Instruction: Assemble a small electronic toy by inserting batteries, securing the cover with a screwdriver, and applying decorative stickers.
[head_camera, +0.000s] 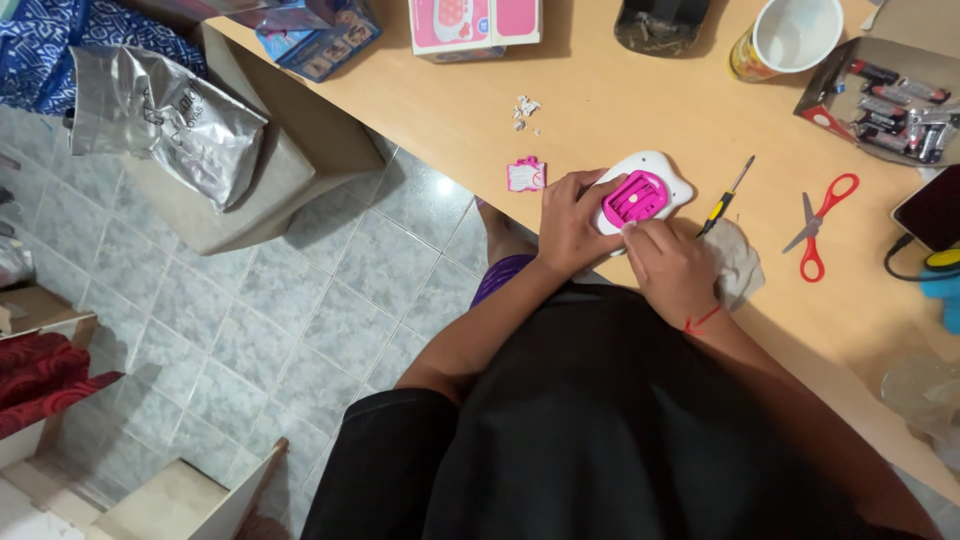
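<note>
Fingers of our left hand (568, 222) curl around the near edge of the white rounded plastic toy with a pink panel (643, 192), steadying it at the edge of the light wooden table (600, 90). Our right hand (668, 268) presses bunched fingertips onto the pink panel; a yellow-handled screwdriver (727, 195) and red-handled scissors (820, 225) lie just beside, within reach.

white-pink toy (645, 190), underside up

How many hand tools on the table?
2. A screwdriver lies just right of the white-and-pink toy that the left hand and right hand hold; red scissors lie farther right. The open box at top right may hide others.
</note>
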